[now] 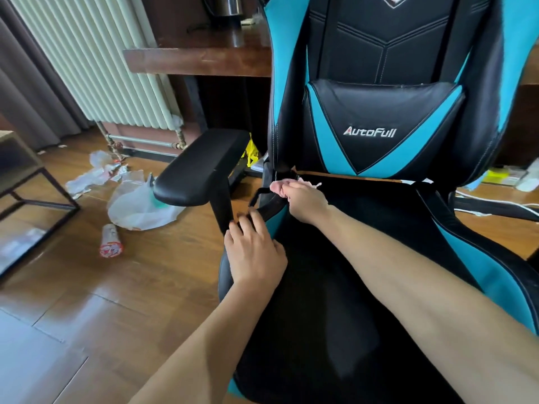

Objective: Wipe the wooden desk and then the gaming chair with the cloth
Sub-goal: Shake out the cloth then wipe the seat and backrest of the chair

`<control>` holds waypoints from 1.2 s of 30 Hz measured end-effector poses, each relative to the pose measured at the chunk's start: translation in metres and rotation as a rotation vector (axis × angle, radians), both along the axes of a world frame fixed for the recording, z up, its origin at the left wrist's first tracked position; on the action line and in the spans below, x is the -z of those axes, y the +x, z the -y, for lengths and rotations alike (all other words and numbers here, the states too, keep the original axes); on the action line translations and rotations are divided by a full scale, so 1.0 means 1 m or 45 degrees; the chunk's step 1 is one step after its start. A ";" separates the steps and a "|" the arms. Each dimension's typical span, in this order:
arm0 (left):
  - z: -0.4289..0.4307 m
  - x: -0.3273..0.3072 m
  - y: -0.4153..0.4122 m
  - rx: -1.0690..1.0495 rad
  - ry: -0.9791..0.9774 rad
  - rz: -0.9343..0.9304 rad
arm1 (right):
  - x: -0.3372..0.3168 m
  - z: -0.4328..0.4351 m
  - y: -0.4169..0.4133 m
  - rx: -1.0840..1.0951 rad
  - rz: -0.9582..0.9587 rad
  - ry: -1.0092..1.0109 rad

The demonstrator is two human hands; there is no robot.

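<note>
Cloth (313, 184): only a pale scrap shows, bunched in the right hand (303, 201), fingers curled round it; the rest is hidden under the palm. It's at the back left corner of the seat (335, 272) of the chair (481, 258), right at the crease where the seat meets the backrest (385, 53), below the lumbar cushion (379, 126). Left hand (253, 252) holds nothing: fingers fairly straight & spread, lying on the seat's left edge by the post of the armrest (201, 167). Touching the post or not, can't tell.

Step, as I judge it: chair part of the job, rear corner of the seat. Desk (204, 58) is behind the chair, well apart from both hands.

Key relation: the crease runs left-right across the chair & the cloth is at its left end, so nearly all of it lies to the right of the hand. The seat's long axis runs from the crease toward the person. Next stroke prob. goes rightward along the crease or pulls back toward the body. Right hand does it; left is nearer the armrest, likely bracing. A dark strap (256, 196) loops just left of the cloth & could snag.

Floor left of the chair: plastic bags (140, 205), radiator (96, 59) beyond.
</note>
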State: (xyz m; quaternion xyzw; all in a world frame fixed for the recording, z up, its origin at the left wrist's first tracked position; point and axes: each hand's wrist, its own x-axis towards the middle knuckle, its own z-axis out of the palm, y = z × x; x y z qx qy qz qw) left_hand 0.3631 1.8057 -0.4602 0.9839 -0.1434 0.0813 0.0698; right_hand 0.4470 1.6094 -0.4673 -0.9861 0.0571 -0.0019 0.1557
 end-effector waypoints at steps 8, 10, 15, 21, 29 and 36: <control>-0.045 0.015 0.020 -0.126 -0.280 -0.063 | -0.007 -0.003 0.035 0.120 -0.141 -0.070; -0.043 0.013 0.020 -0.130 -0.303 -0.062 | -0.001 -0.012 0.022 0.079 -0.083 0.004; -0.045 0.008 0.017 -0.133 -0.342 -0.088 | 0.017 -0.032 -0.021 -0.294 0.191 0.208; -0.046 0.014 0.014 -0.146 -0.372 -0.070 | 0.010 0.005 0.006 -0.231 0.165 0.126; -0.040 0.016 0.021 -0.163 -0.364 -0.037 | 0.005 -0.015 0.035 0.020 0.137 0.038; -0.037 0.014 0.022 -0.172 -0.348 -0.014 | 0.008 -0.030 0.004 -0.271 0.294 0.223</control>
